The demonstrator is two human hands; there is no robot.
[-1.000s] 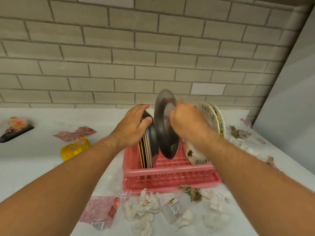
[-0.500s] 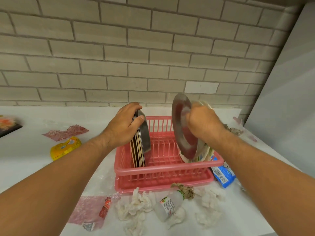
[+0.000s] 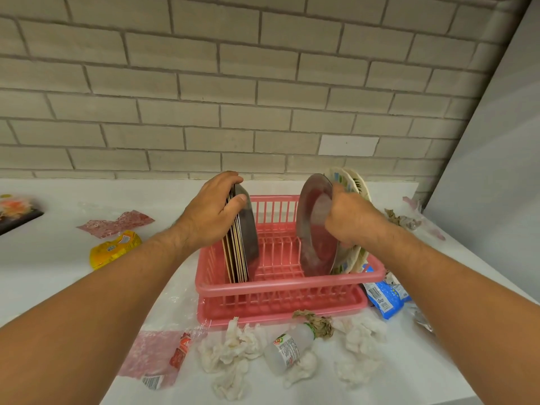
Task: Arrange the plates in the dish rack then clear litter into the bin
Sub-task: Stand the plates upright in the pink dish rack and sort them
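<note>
The stack (image 3: 240, 252) was gripped by curled fingers of L hand (image 3: 209, 214); dark plate (image 3: 312, 229) was pinched by fingers of R hand (image 3: 353, 220); rack (image 3: 286, 285) beneath both.

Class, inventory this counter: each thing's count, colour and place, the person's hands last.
dish rack: one, pink, middle of white counter
stacked plates: several, dark, on edge at rack's left end
glossy plate: one, reddish-dark, upright near rack's right end
patterned plates: at least two, cream, rack's right end
tissues: several, white, in front of rack
bottle: one, clear, among the tissues
paper wads: two, brown, by bottle and right of rack
wrappers: two, pink, back left and front left
yellow packet: one, left of rack
blue packet: one, rack's front right corner
food pack: one, dark, far left edge
left hand: grips the stacked plates
right hand: holds the glossy plate
</note>
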